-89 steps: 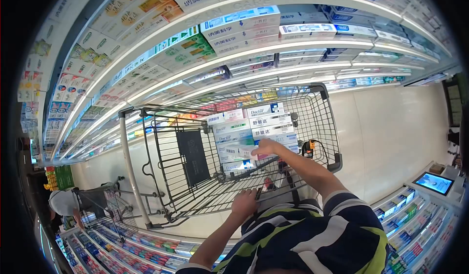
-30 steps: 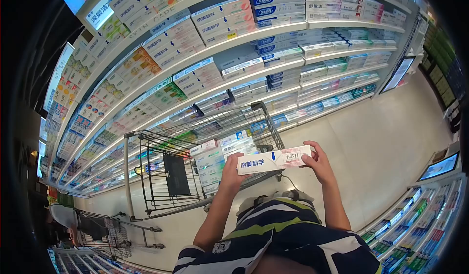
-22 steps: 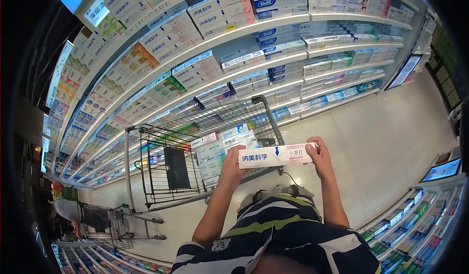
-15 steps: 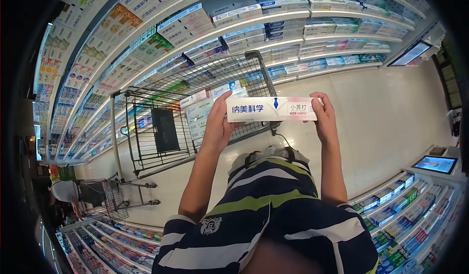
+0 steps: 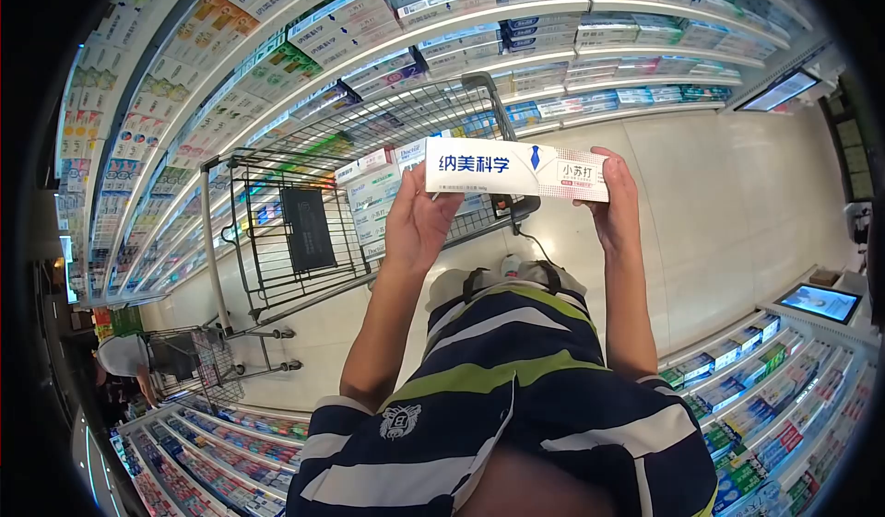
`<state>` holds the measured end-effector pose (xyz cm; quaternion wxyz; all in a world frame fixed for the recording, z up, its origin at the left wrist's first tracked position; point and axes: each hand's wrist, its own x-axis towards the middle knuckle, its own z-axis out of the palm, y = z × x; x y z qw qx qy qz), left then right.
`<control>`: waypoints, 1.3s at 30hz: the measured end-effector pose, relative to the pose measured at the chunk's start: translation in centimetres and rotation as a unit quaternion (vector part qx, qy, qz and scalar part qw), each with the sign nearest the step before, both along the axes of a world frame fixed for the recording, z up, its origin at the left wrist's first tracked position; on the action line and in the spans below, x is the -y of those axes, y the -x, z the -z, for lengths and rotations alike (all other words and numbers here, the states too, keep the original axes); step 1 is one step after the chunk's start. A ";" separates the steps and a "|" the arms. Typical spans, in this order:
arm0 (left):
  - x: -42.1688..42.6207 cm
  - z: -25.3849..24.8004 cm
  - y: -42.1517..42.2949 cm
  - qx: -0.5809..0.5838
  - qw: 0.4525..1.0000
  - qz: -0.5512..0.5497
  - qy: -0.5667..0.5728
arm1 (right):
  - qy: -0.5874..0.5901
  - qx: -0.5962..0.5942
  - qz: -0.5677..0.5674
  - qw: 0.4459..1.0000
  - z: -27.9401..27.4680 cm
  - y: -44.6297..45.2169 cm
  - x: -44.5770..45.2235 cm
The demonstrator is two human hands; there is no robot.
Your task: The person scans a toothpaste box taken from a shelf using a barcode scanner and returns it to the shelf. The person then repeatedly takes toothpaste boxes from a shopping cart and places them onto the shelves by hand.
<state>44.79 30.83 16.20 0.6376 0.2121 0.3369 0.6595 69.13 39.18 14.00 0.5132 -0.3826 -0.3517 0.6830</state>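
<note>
Between my two hands is a long white toothpaste box (image 5: 502,168) with blue Chinese lettering, a blue tie picture and a pink dotted end. My left hand (image 5: 419,222) grips its left end, fingers partly behind the box. At the pink end, my right hand (image 5: 616,199) pinches it between thumb and fingers. The box is tilted slightly, its right end lower. Just behind and to the left stands a wire shopping cart (image 5: 267,282), with stacked toothpaste boxes (image 5: 371,205) inside it.
Shelves (image 5: 442,29) packed with toothpaste boxes curve along the far side and left. More stocked shelves (image 5: 784,416) stand at lower right, beside a lit screen (image 5: 819,302). At far left, another person (image 5: 124,358) bends by a second cart (image 5: 207,360). Pale floor (image 5: 728,204) stretches to the right.
Both hands have raised the toothpaste box a little and tipped it so its right end sits lower. My grip stays at both ends.
</note>
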 end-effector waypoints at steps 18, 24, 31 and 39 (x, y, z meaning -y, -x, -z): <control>-0.4 1.0 0.0 -0.053 0.995 0.006 0.089 | -0.036 0.042 0.000 0.998 0.2 0.3 -0.3; -1.0 0.3 0.6 -0.092 0.990 0.027 0.106 | -0.031 0.046 -0.016 0.998 0.3 0.5 -0.6; -1.2 1.0 0.5 -0.097 0.984 -0.012 0.146 | -0.018 0.071 -0.080 0.994 0.8 0.3 -1.9; -1.0 2.6 3.4 -0.114 0.991 -0.021 0.073 | -0.307 0.409 -0.197 0.836 -3.4 3.7 -6.7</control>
